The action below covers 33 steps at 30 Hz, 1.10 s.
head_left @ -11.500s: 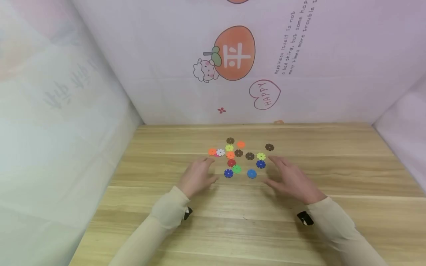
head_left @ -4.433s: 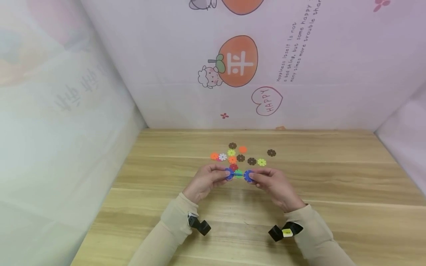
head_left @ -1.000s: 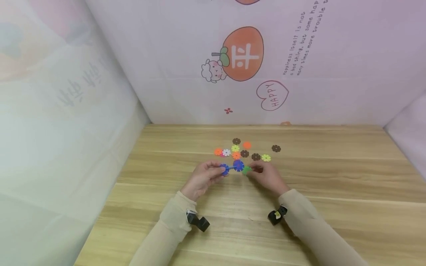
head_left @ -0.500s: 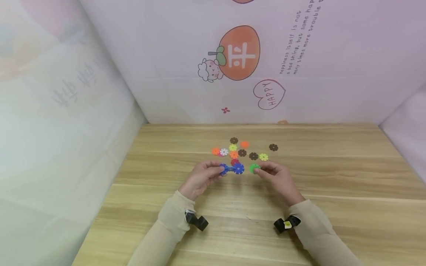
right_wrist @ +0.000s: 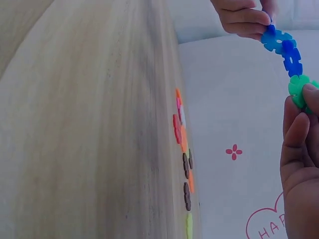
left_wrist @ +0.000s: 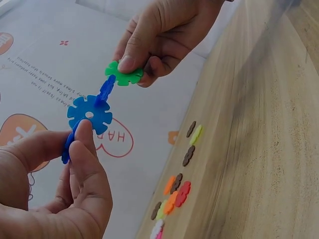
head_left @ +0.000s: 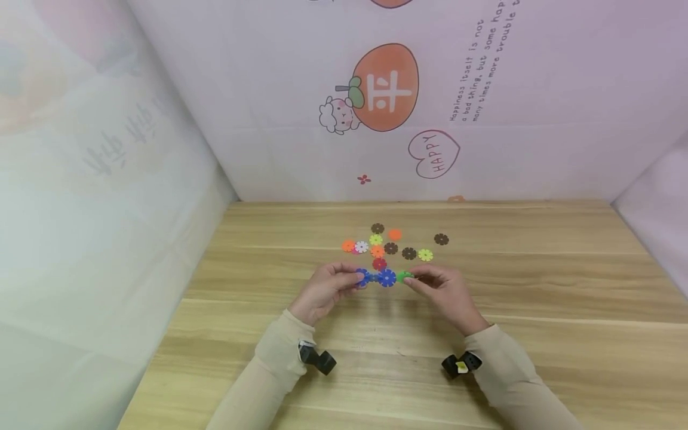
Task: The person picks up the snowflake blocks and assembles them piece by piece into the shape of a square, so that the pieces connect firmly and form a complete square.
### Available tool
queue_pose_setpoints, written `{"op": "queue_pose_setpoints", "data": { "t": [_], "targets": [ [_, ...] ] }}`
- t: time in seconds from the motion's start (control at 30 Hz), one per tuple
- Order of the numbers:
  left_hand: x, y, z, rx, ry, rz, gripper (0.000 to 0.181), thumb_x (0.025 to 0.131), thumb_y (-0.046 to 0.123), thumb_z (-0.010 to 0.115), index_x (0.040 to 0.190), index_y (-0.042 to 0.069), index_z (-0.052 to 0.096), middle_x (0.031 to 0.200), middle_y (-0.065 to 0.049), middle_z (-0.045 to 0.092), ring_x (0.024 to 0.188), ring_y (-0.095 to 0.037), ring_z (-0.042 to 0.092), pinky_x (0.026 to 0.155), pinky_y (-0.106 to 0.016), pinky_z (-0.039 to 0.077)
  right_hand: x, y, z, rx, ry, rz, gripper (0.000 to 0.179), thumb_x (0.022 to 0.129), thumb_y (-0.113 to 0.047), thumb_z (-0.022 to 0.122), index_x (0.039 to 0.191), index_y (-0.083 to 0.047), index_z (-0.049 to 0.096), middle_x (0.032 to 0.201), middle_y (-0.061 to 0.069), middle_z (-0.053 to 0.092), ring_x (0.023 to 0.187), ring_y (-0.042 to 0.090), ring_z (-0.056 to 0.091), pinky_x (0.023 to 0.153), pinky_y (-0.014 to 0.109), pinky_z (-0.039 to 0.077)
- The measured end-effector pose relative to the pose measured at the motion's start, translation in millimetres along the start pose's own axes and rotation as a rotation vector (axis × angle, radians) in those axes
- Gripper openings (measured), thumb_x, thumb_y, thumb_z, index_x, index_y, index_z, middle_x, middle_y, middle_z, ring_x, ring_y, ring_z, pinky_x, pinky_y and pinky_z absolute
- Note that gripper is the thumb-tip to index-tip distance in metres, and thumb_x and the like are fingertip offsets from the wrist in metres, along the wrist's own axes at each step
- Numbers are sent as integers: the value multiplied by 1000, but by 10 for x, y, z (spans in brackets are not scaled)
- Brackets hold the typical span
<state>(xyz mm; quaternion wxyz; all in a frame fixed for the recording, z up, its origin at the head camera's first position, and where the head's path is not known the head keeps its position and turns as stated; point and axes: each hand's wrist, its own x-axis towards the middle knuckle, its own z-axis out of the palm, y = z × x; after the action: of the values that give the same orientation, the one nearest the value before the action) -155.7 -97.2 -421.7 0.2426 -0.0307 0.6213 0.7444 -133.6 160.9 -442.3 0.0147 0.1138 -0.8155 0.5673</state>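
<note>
My left hand (head_left: 325, 291) pinches one end of a short chain of notched plastic discs, raised over the table. This chain runs from a dark blue disc (left_wrist: 69, 147) in my fingers, through a light blue disc (left_wrist: 79, 107) set crosswise, to a second dark blue disc (head_left: 387, 281). Between thumb and fingers, my right hand (head_left: 447, 294) holds a green disc (left_wrist: 125, 76). In both wrist views the green disc's edge meets the free end of the second dark blue disc. My right fingers hide part of the green disc.
Behind the hands, loose notched discs lie on the wooden table (head_left: 537, 269): a red disc (head_left: 379, 263), a white disc (head_left: 361, 246), several brown ones, and orange, yellow and pink ones. A printed cloth wall (head_left: 290, 161) rises at the back edge.
Discs first lay loose beneath empty hands; three blue ones then became a chain. Within the last second, my right hand lifted the green disc and brought it left to the chain's end.
</note>
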Motion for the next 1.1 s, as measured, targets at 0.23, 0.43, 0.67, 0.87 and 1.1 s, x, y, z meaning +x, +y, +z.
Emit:
{"op": "queue_pose_setpoints", "data": {
  "t": [0.23,0.43,0.67,0.87,1.1],
  "targets": [
    [-33,16,-2,5,-20,-6,18,93,0,62,109,-6,57,89,-1,70,82,-12,69,76,-21,56,-16,-24,-4,22,-4,-46,10,91,-11,70,100,-7,75,101,16,74,85,3,67,74,20,57],
    [-29,19,3,10,-22,-3,12,93,2,63,104,-1,59,89,-1,70,79,-10,68,75,-20,56,-22,-45,8,26,-2,-78,10,90,-11,71,99,-7,75,99,15,75,84,4,68,73,20,57],
    [-18,4,34,3,-26,-25,18,94,-1,61,110,-6,57,91,-2,69,82,-12,68,79,-23,56,-22,-26,33,21,7,-106,12,89,-11,73,99,-5,75,96,13,76,83,4,69,74,20,58],
    [-17,-18,21,6,-14,-48,23,92,-2,62,114,-7,58,94,-4,70,84,-12,70,98,-38,54,10,-38,35,18,-5,-97,13,89,-12,72,100,-5,75,98,15,75,83,4,68,74,21,58],
    [-17,-101,-1,75,-125,-67,23,91,-2,62,114,-7,60,93,-2,71,85,-12,70,103,-46,50,66,-61,-36,-24,-53,-112,19,90,-10,71,108,-6,73,104,11,74,88,7,68,77,20,58]
  ]
}}
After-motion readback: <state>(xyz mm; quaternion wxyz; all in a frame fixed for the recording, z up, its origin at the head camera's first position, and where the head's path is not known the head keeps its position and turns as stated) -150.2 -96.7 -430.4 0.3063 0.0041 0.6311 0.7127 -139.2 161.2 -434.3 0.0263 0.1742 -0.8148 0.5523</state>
